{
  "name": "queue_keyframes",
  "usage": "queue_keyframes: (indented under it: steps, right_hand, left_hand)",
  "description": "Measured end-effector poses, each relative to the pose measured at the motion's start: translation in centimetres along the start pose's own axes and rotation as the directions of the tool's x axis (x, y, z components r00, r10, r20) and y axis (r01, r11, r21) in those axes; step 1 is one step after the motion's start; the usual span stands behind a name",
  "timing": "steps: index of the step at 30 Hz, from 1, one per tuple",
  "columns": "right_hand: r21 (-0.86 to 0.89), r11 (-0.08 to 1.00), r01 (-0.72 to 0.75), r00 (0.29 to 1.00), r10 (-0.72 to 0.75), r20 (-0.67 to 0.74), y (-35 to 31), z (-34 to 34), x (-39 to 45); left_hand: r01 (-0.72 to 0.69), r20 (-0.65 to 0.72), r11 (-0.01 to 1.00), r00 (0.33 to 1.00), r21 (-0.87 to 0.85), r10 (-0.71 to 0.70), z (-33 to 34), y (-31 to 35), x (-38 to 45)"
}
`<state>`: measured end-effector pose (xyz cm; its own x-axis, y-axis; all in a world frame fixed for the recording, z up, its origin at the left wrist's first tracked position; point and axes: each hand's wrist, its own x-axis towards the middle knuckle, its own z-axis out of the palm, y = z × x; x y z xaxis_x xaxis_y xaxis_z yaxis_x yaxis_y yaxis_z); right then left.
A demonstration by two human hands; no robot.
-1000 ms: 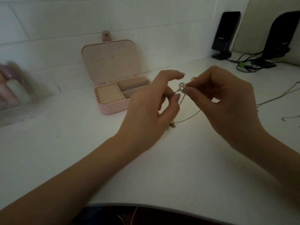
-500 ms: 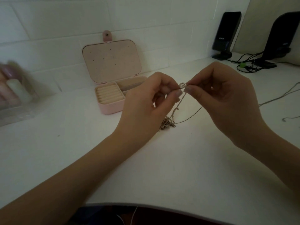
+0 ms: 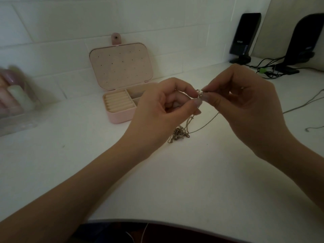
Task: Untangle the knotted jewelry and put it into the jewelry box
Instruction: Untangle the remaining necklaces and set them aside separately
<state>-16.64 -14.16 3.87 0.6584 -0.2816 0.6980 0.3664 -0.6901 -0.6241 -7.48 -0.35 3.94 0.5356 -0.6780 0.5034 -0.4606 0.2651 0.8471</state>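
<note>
A knotted bundle of thin chains point(image 3: 179, 133) lies on the white desk point(image 3: 175, 181) between my hands, with strands rising to my fingertips. My left hand point(image 3: 163, 109) and my right hand point(image 3: 245, 106) both pinch a small metal piece of the jewelry point(image 3: 199, 93) held up above the desk. A thin dark chain point(image 3: 205, 125) hangs from my right hand down to the bundle. The pink jewelry box point(image 3: 121, 113) stands open behind my left hand, its lid leaning back near the wall, with ring rolls and compartments visible.
Two dark speakers point(image 3: 245, 35) point(image 3: 303, 41) with tangled cables point(image 3: 268, 71) stand at the back right. A thin cord point(image 3: 305, 102) runs across the desk's right side. A blurred clear organiser point(image 3: 15, 102) with bottles sits at the left. The desk's front edge curves near me.
My left index finger, stretched out a second ago, has curled in to pinch the jewelry. The tangled bundle has come into view on the desk below my hands.
</note>
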Motion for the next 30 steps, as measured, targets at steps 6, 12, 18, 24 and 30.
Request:
queue_keyframes:
  steps: [6,12,18,24,30]
  right_hand:
    - [-0.002,1.000,-0.012,1.000,0.012,0.006,0.03,-0.01,-0.01]
    - [-0.009,1.000,-0.006,1.000,0.006,0.014,-0.10,0.03,-0.04]
    - [-0.005,1.000,-0.022,1.000,0.022,0.003,0.00,-0.01,-0.03]
    - [0.006,0.999,-0.054,0.997,0.053,0.061,-0.28,0.14,-0.14]
    - [-0.040,0.991,-0.125,0.991,0.127,0.042,0.04,0.03,0.22]
  left_hand:
    - [-0.044,-0.030,0.999,0.999,-0.005,0.044,0.04,-0.03,-0.18]
    - [-0.057,-0.051,0.998,0.997,0.009,0.057,-0.05,-0.29,-0.15]
    - [-0.067,-0.122,0.997,0.990,0.049,0.072,-0.03,-0.36,-0.14]
    - [-0.057,-0.191,0.994,0.979,0.095,0.074,-0.14,-0.19,-0.06]
    - [-0.045,-0.197,0.990,0.978,0.134,0.071,-0.17,-0.59,0.01]
